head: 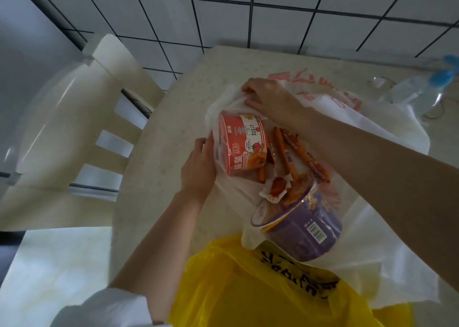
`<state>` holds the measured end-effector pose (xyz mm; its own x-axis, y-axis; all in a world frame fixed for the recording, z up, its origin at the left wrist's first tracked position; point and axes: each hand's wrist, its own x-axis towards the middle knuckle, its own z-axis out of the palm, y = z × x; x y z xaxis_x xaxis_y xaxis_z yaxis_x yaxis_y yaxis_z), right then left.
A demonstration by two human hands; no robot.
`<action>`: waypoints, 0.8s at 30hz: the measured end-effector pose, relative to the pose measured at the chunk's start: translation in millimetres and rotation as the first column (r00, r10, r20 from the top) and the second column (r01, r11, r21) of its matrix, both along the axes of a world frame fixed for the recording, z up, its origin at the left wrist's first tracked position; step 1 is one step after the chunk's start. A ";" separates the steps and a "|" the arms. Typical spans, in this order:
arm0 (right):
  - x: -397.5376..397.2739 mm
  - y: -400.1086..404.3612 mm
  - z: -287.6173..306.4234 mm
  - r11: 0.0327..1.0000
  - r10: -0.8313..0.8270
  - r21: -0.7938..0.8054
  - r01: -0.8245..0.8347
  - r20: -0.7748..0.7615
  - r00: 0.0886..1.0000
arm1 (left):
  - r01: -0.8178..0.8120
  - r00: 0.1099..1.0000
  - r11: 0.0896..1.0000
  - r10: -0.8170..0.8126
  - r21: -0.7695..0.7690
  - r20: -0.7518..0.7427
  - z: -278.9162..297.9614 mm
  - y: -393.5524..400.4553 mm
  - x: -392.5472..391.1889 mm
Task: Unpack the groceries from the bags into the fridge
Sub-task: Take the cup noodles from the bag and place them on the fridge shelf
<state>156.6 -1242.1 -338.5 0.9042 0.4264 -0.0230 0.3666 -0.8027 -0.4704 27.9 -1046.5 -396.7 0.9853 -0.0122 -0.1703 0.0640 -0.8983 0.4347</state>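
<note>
Both hands work the white bag (pixel 323 118): the left hand (pixel 198 167) holds its edge beside the red cup (pixel 242 145), the right hand (pixel 267 100) pinches plastic beyond it. Lying on its side in the bag's mouth, the cup points its bottom toward the left hand.

Speckled table (pixel 159 152), white bag (pixel 387 137), yellow bag (pixel 236 289), clear bottle (pixel 409 90)

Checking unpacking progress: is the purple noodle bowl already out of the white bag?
No, the purple bowl lies inside the white bag.
</note>
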 end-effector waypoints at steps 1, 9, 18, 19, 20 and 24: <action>-2.6 -2.0 2.0 0.999 -0.040 0.033 0.041 -0.028 0.999 | 0.015 1.000 0.999 -0.015 -0.028 -0.020 0.9 2.8 3.8; -68.1 -27.9 76.2 0.955 -0.262 0.112 0.273 -0.101 0.960 | 0.208 0.961 0.975 -0.218 0.074 0.170 63.0 27.0 34.5; -198.3 -26.8 80.2 0.838 -0.526 -0.354 0.415 -0.321 0.788 | 0.747 0.459 0.346 -0.886 0.568 -0.065 96.7 -22.8 49.2; -207.7 -25.5 75.5 0.813 -0.563 -0.403 0.420 -0.357 0.746 | 0.749 0.434 0.296 -0.895 0.593 -0.101 96.5 -26.7 49.0; -214.7 -23.7 71.7 0.789 -0.601 -0.426 0.442 -0.389 0.698 | 0.744 0.412 0.261 -0.904 0.615 -0.116 96.2 -30.2 50.0; -237.9 -13.2 60.4 0.745 -0.661 -0.342 0.572 -0.491 0.568 | 0.744 0.408 0.236 -0.901 0.625 -0.145 97.8 -33.4 51.9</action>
<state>-81.2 -1255.3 -278.0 0.7437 -0.2778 -0.6080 -0.5294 -0.8001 -0.2820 79.8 -1079.9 -298.9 0.4830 -0.8293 -0.2810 -0.8722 -0.4275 -0.2378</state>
